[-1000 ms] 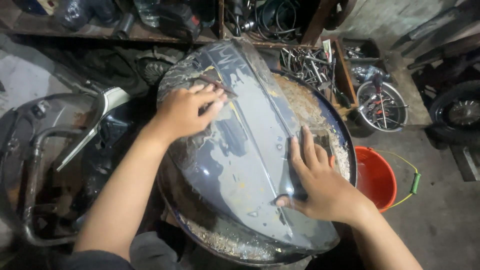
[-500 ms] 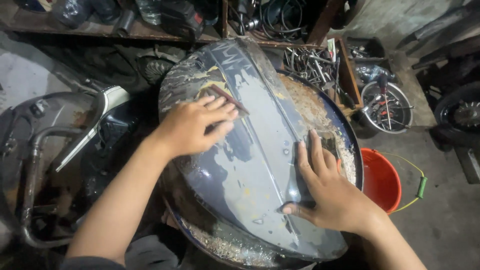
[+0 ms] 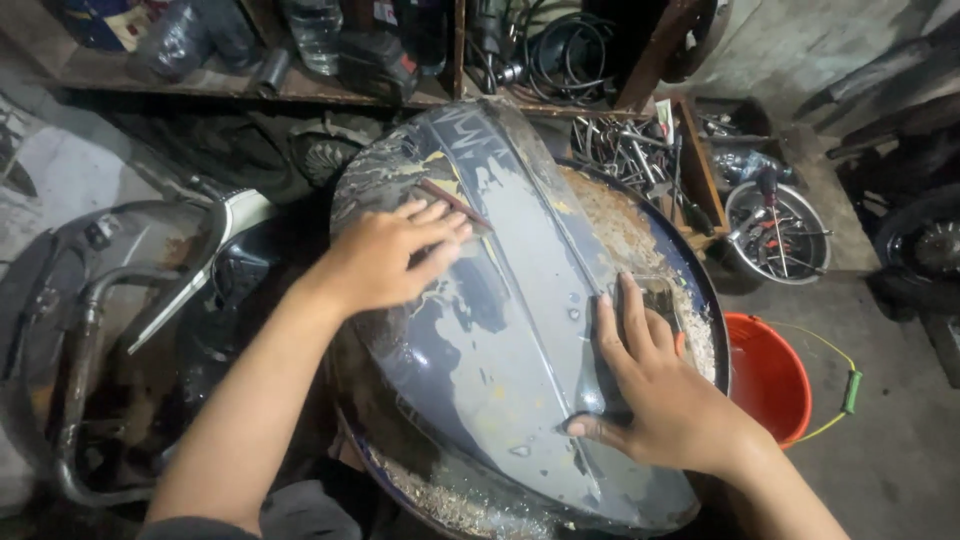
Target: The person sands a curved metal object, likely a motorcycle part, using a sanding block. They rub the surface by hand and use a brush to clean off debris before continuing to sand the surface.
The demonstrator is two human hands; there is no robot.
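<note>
Two bare forearms, left hand (image 3: 385,262) and right hand (image 3: 665,395) ungloved, without rings or watch.

Dark curved panel (image 3: 500,330) (paint patchy, wet) lying atop drum.

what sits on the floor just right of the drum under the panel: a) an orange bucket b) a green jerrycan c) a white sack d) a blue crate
a, an orange bucket with a yellow and green handle stands beside the drum, close to the right hand pressed flat on the panel.
</note>
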